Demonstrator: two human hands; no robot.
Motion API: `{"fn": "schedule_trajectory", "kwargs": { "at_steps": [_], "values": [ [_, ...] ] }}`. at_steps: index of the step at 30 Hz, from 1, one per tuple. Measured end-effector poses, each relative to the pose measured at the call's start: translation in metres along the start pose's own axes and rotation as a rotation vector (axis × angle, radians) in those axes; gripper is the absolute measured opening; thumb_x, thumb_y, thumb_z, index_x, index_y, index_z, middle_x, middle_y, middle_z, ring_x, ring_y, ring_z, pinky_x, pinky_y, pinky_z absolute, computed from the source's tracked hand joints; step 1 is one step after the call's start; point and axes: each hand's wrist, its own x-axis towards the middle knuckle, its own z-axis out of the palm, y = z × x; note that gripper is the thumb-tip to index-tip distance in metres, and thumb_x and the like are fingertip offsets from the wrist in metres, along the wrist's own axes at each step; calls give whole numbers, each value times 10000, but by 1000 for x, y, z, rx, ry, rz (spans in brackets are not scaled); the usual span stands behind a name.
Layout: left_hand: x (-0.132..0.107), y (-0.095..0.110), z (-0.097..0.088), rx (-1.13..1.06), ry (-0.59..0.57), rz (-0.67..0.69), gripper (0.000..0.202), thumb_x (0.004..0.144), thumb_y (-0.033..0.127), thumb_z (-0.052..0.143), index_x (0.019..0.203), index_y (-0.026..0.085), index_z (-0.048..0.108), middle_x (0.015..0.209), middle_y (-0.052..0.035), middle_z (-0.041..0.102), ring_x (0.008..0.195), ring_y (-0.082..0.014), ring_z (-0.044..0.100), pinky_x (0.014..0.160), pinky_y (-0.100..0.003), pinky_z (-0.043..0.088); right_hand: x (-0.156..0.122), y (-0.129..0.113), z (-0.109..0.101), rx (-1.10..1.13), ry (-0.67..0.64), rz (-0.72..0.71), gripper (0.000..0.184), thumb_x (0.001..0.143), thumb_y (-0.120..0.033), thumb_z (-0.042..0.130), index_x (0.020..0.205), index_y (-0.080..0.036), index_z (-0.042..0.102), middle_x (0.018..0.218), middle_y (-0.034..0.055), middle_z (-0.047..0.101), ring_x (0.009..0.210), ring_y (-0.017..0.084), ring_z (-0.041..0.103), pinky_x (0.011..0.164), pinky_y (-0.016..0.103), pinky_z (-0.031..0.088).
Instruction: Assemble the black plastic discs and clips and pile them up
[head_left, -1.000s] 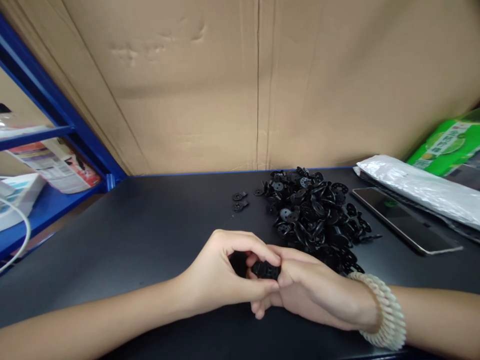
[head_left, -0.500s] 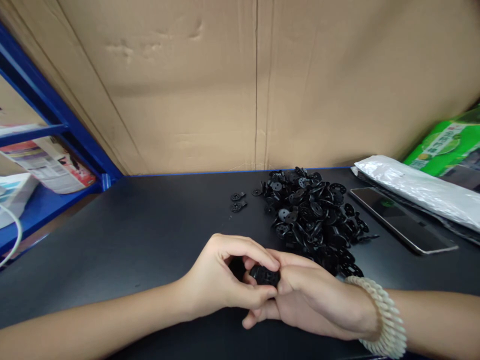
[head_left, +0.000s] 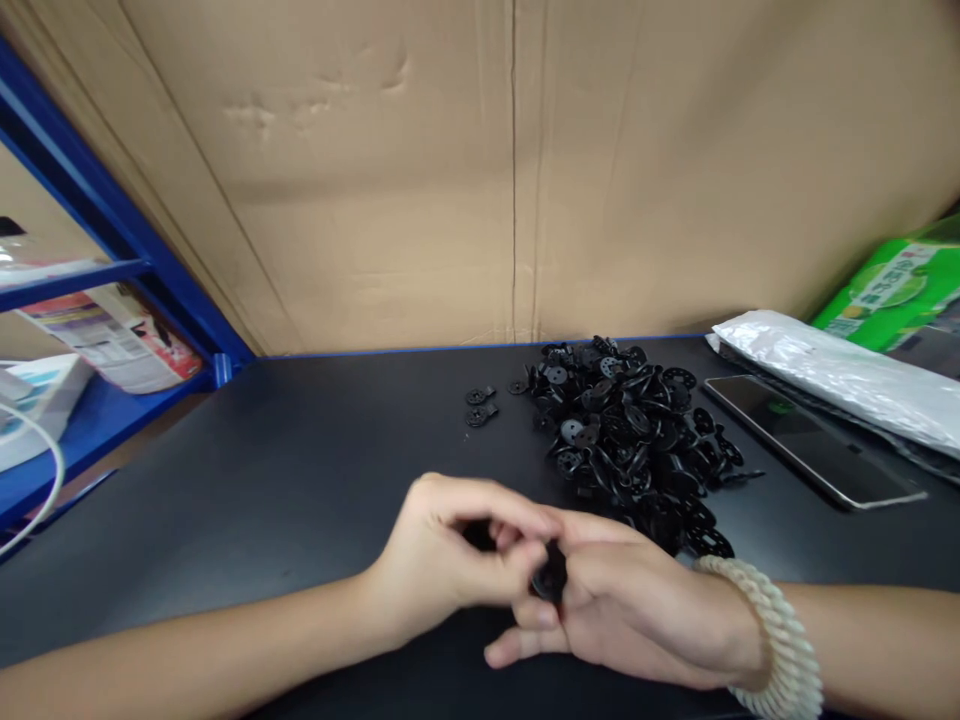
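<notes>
Near the table's front, my left hand [head_left: 457, 555] is closed, its thumb and fingers pinching a small round black plastic clip [head_left: 552, 573]. My right hand [head_left: 626, 595], with a pale coiled band at the wrist, grips the same clip from the other side. My fingers cover much of it. Just beyond my right hand lies a heap of similar black plastic clips [head_left: 630, 430], round with holes and tabs. Left of the heap, two clips [head_left: 480, 405] lie side by side.
A phone [head_left: 814, 440] lies right of the heap, beside a silvery plastic packet [head_left: 832, 370]. Behind that is a green package [head_left: 885, 290]. Cardboard [head_left: 420, 180] walls the back of the black table [head_left: 300, 450]. A blue shelf frame [head_left: 180, 310] stands at the left.
My left thumb has moved up and inward, and the clip between my hands is turned and more covered. The view has shifted slightly. Clips on the table lie as before.
</notes>
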Motion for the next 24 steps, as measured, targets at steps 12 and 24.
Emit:
{"fn": "schedule_trajectory", "kwargs": {
  "at_steps": [12,24],
  "values": [
    [4,13,-6,-50,168,-102,56,779,109,664,798,161,654,746,13,640,585,-110,669,572,-197,558,3,-3,-5,-184,116,-143,338,665,18,493,939,-155,589,925,20,532,717,113,493,750,318,452],
    [59,32,-44,345,-122,-162,133,773,119,646,855,132,750,757,-22,690,655,-120,653,602,-195,524,4,-5,-2,-279,192,-113,553,669,-48,636,1190,-195,526,1124,71,550,807,157,596,794,377,457]
  ]
}}
